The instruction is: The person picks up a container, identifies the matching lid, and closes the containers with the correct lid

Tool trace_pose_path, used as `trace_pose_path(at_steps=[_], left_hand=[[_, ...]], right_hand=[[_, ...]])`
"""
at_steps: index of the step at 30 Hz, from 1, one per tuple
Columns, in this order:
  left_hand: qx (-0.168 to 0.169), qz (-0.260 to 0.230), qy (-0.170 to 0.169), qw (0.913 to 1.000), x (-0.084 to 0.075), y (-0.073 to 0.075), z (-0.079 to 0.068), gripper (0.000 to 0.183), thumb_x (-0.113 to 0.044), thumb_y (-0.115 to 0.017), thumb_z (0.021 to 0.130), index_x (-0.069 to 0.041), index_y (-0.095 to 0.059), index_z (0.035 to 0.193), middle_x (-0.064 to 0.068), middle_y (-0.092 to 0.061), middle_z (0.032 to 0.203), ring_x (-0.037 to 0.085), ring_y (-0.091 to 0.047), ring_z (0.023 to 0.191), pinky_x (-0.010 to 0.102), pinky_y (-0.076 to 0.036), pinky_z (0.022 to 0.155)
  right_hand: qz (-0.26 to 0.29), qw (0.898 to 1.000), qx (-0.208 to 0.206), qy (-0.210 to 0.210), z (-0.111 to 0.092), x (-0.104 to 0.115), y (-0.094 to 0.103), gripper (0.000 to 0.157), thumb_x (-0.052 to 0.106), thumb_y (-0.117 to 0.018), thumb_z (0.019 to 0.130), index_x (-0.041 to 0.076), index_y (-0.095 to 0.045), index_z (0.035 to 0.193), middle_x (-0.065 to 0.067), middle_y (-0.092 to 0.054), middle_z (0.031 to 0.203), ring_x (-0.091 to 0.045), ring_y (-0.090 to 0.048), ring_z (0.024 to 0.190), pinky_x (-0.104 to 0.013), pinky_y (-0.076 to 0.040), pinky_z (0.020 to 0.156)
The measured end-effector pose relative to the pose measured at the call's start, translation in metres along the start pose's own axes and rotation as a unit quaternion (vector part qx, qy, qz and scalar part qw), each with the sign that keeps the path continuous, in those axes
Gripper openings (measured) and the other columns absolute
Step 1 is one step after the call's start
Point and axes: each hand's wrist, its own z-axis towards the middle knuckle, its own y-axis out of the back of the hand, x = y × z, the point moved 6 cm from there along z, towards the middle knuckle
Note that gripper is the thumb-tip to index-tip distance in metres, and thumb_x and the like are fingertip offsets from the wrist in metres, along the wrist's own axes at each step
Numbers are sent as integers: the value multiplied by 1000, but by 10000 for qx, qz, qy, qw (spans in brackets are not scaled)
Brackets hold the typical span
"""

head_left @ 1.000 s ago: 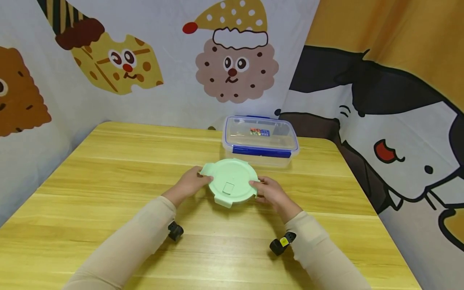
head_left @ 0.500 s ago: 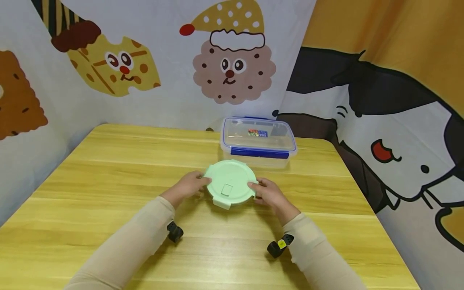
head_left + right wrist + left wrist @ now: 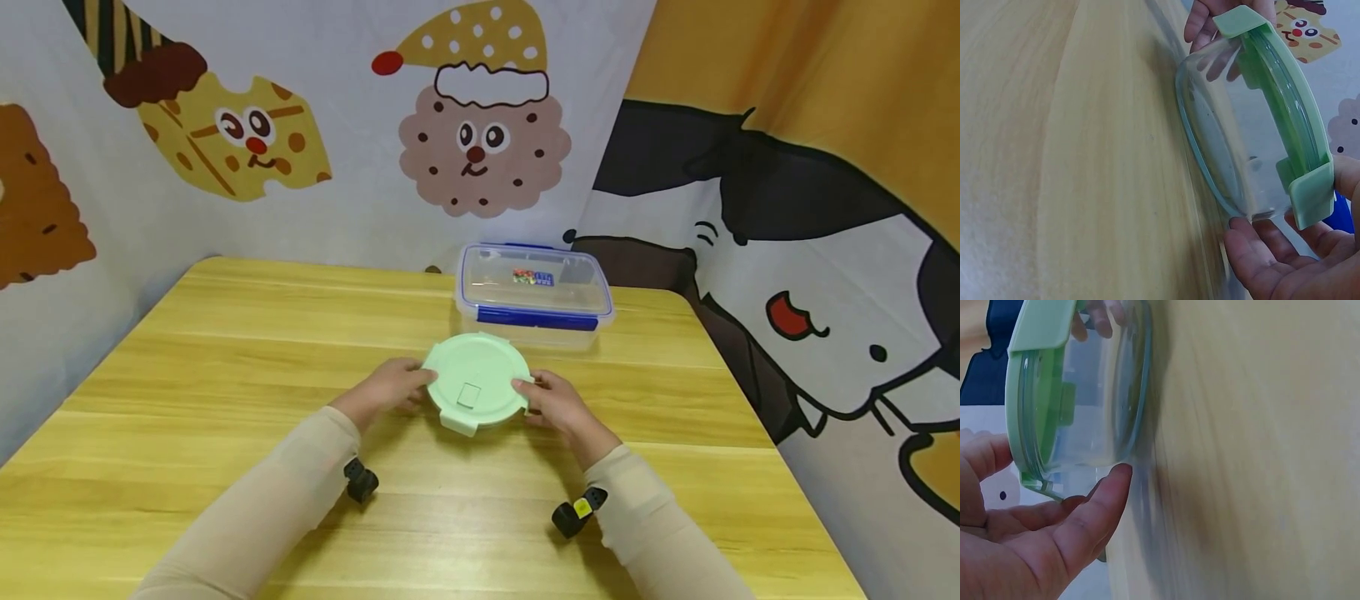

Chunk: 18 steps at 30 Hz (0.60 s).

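Observation:
A round glass food container [image 3: 1088,419] with a mint-green lid [image 3: 480,377] is in the middle of the table, its glass base right at the wood. My left hand [image 3: 387,387] holds its left side, thumb on the lid's rim and fingers below. In the left wrist view, the lid's latch [image 3: 1040,485] on that side slants outward over the fingers. On the right side, my right hand [image 3: 561,402] grips the container with thumb on the lid edge and fingers low against the glass. Another latch [image 3: 1313,195] lies down beside it. Nothing shows inside the glass.
Close behind the container stands a clear rectangular plastic box [image 3: 536,287] with blue clips, its lid on. The wooden table [image 3: 225,333] meets a cartoon-printed cloth [image 3: 300,225] at its back. A black wrist camera [image 3: 362,481] sits on each sleeve.
The latch at the left, which stuck out flat a second ago, has swung down under my left fingers. The container and right hand stay nearly in place; the head view shifted slightly.

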Motion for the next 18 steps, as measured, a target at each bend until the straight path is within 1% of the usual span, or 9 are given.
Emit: trace_pose_path(at_steps=[4,14,18], left_hand=[[79,88,39,9999,-2,0,0,56,-25,-50,101,8,-35,143,27,-48,138,37,-56,116,41,-55,89],[175,179,45,9997,-2,1,3,56,-25,-50,101,9,-35,143,27,-50,136,36,-58,114,40,-56,86],[229,233,41,9995,-2,2,3,57,-26,-51,100,8,-35,143,27,-49,137,36,-58,114,39,-56,86]], right_hand=[[18,10000,-23,-29,0,0,0,46,26,-60,97,2,-50,135,-14,-57,117,-19,-62,93,-39,-56,85],[113,9999,-15,-22,-2,1,-1,44,25,-60,97,3,-52,133,-11,-57,111,-17,-62,90,-37,-56,83],[115,9999,1,35,-3,1,-2,44,24,-59,97,0,-51,133,-11,-57,110,-17,-62,88,-36,-56,81]])
